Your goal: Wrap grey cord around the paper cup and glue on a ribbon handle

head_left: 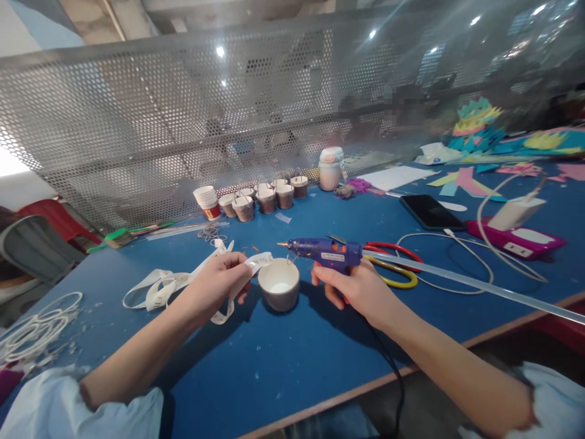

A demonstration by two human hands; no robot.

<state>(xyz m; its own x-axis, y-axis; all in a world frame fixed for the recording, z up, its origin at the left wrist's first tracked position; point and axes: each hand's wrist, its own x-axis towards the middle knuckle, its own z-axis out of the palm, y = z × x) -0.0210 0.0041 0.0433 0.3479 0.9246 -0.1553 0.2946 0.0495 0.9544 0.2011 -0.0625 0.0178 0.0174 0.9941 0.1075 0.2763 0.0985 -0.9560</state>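
Observation:
My left hand (pixel 227 277) pinches a white ribbon (pixel 260 262) near its end, which reaches to the rim of a small cup (pixel 280 299). The rest of the ribbon trails down and lies in loops on the table to the left. Brown outside and white inside, the cup stands upright between my hands. My right hand (pixel 350 283) is closed round a blue glue gun (pixel 326 251). Its nozzle points left, just above the cup and close to the ribbon's end. A long clear glue stick (pixel 457 281) sticks out of the gun's back.
Several wrapped cups with wire handles (pixel 266 198) and a stack of paper cups (pixel 208 203) stand by the mesh screen (pixel 173 122). Scissors (pixel 402 278), a phone (pixel 432 211) and a purple power strip (pixel 525 241) lie at right. White cord (pixel 43 329) lies at left.

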